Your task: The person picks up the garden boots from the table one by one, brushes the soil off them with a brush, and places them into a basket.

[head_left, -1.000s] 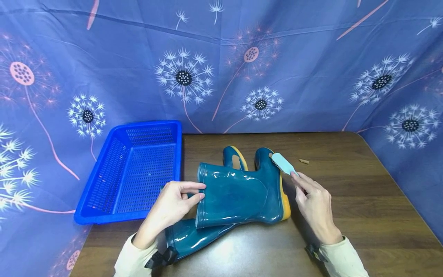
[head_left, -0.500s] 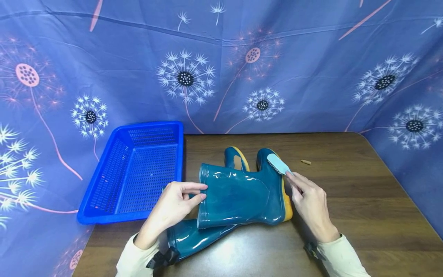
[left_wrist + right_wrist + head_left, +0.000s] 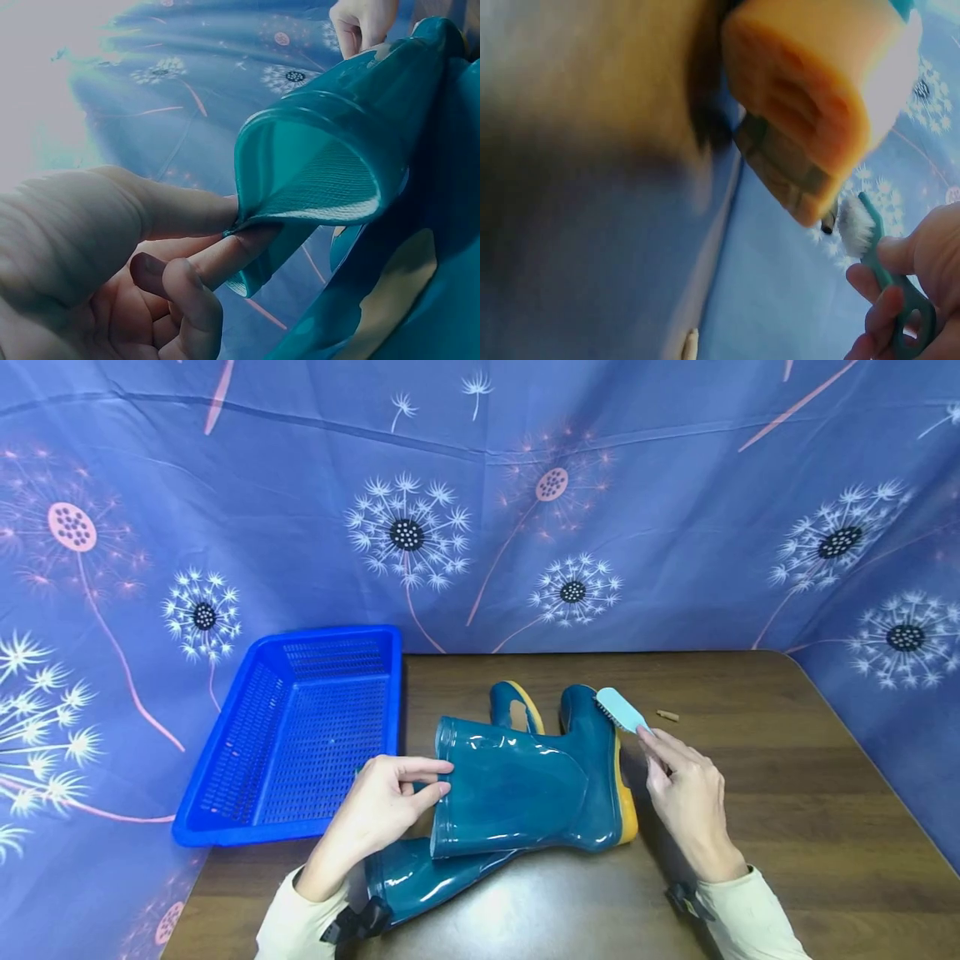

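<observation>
A glossy teal rain boot (image 3: 517, 785) with a yellow sole lies on its side, across a second teal boot (image 3: 427, 881). My left hand (image 3: 386, 797) pinches the upper boot's top rim between thumb and fingers; in the left wrist view the rim (image 3: 352, 105) is squeezed together there. By its handle, my right hand (image 3: 688, 793) grips a light blue scrubbing brush (image 3: 621, 710), whose white bristles (image 3: 855, 226) show in the right wrist view. The brush head overlaps the sole-side edge of the boot's foot, near the toe. A tan patch (image 3: 518, 715) marks the lower boot's foot.
A blue plastic basket (image 3: 400, 710) stands at the left of the wooden table (image 3: 810, 827). On the table right of the boots lies a small tan piece (image 3: 667, 716). A dandelion-patterned blue cloth (image 3: 480, 527) hangs behind.
The right hand has drawn the brush left over the boot's foot, then back right to its edge. The left hand keeps its pinch on the rim, and the boots stay in place.
</observation>
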`<state>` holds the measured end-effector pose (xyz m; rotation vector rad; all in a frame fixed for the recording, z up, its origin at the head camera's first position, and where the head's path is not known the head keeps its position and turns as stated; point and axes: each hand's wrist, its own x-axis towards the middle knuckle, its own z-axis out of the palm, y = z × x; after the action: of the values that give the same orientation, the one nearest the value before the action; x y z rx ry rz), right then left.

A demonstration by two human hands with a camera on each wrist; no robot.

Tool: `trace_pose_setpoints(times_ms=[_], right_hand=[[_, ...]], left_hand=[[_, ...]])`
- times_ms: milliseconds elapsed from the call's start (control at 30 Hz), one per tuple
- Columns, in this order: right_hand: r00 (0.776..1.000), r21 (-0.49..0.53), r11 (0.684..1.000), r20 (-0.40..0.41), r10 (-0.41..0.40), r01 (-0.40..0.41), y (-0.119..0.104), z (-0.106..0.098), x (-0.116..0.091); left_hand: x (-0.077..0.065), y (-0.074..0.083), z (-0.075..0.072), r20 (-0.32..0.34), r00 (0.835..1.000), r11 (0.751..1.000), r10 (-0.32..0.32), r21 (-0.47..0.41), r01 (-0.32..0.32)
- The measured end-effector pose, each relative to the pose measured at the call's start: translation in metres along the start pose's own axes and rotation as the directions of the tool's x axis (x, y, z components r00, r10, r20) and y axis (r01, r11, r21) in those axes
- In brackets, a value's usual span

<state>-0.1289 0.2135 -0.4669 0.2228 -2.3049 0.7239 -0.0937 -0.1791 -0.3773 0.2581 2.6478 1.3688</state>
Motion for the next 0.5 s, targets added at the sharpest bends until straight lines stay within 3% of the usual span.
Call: trace_pose_setpoints(times_ms=[167,500], right_hand=[[1.000,0.009,1.000,-0.027,-0.006,0.007,0.0008,-0.0018,0.0041],[0.996,0.071,0.995,0.060,-0.068,0.063,-0.0037,0.0017,0.0008]], left_hand=[[0.0003,0.0008,-0.0012,-0.010,1.000,1.000,0.015,-0.003,-0.015],[-0.0009,-0.0003,0.0001,-0.009,1.000,1.000,0.016,-0.002,-0.016]])
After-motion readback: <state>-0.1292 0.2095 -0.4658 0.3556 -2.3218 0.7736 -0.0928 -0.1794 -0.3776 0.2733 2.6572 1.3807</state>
